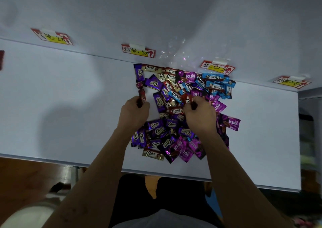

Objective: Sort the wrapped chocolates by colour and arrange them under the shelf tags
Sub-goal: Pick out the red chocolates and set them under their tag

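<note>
Wrappers in the pile of chocolates [176, 111] read "Choco" on purple, blue, gold and red foil, and "KISS" on magenta. The pile lies on the white shelf board [69, 105], just below the handwritten shelf tags [138, 50] with red arrows. The left hand [134, 112] pinches a dark red twist-wrapped chocolate [141, 96] at the pile's left edge. The right hand [200, 117] pinches a red wrapper [193, 104] within the pile.

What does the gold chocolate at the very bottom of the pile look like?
The long gold foil-wrapped chocolate bar is shiny, with white "Choco" writing on a dark brown patch and crimped ends. It lies flat on the white shelf board at the pile's near left corner, lengthwise left to right. Its far edge touches dark purple wrapped chocolates. Nothing holds it.
</note>
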The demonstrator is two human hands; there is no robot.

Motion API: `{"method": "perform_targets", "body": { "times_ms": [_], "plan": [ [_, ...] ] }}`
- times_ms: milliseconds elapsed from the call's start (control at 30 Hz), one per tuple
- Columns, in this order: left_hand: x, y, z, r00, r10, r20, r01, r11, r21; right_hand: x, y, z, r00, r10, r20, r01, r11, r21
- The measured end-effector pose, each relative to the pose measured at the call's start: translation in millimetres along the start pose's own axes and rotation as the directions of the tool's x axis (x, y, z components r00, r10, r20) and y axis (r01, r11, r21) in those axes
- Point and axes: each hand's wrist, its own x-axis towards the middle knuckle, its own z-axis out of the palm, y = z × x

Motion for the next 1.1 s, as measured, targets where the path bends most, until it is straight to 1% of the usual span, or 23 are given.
{"method": "perform_targets", "body": {
  "times_ms": [67,167,233,300,367,433,533,600,667,800,900,967,1033,1100],
  "plan": [
    [-6.3,5.0,-5.3,0.999,0.039,-0.004,-0.039,0.995,-0.096,7.3,-9.0,0.4,0.998,-0.064,0.010,0.064,0.998,-0.015],
    [-12.1,12.6,-9.1,0.998,0.061,-0.017,-0.063,0.974,-0.217,25.6,-26.9,9.9,0.983,-0.186,0.015,0.186,0.978,-0.095],
    [-13.6,13.0,-11.9,0.998,0.062,-0.026,-0.066,0.962,-0.264,37.0,-35.5,18.9,0.970,-0.242,-0.015,0.236,0.959,-0.156],
    [-15.9,10.4,-15.1,0.998,0.059,-0.018,-0.062,0.959,-0.276,45.7,-38.6,28.1,0.962,-0.268,-0.049,0.254,0.947,-0.196],
    [-18.4,6.1,-16.8,0.999,0.041,0.028,-0.031,0.958,-0.285,51.5,-37.8,36.4,0.958,-0.281,-0.059,0.264,0.942,-0.206],
    [-19.7,1.2,-18.3,0.996,0.004,0.086,0.022,0.954,-0.298,55.5,-34.3,42.9,0.955,-0.293,-0.037,0.277,0.933,-0.230],
    [-20.6,-2.3,-23.2,0.984,-0.011,0.179,0.081,0.918,-0.389,60.4,-29.5,47.1,0.955,-0.295,0.024,0.287,0.903,-0.320],
    [-21.4,-5.4,-26.0,0.977,-0.014,0.214,0.107,0.894,-0.435,60.6,-28.9,50.1,0.952,-0.305,0.039,0.298,0.883,-0.362],
    [-23.2,-8.0,-27.7,0.974,-0.037,0.224,0.140,0.877,-0.460,55.1,-30.1,54.0,0.947,-0.320,0.044,0.311,0.868,-0.388],
    [-25.5,-10.5,-30.9,0.958,-0.100,0.268,0.241,0.785,-0.570,43.9,-25.7,57.0,0.956,-0.291,0.023,0.278,0.883,-0.379],
    [-24.3,-10.1,-34.0,0.956,-0.125,0.264,0.254,0.803,-0.540,39.9,-24.7,57.1,0.958,-0.286,0.026,0.273,0.879,-0.392],
    [-23.9,-9.7,-35.3,0.956,-0.147,0.254,0.265,0.802,-0.535,34.5,-24.8,57.0,0.958,-0.279,0.062,0.278,0.864,-0.420],
    [-22.5,-10.3,-37.4,0.953,-0.168,0.253,0.291,0.749,-0.596,27.7,-22.8,57.1,0.957,-0.276,0.093,0.288,0.856,-0.429],
    [-21.1,-13.3,-39.1,0.954,-0.175,0.242,0.294,0.691,-0.660,22.5,-19.7,56.3,0.957,-0.277,0.081,0.286,0.874,-0.393]
  ]
}}
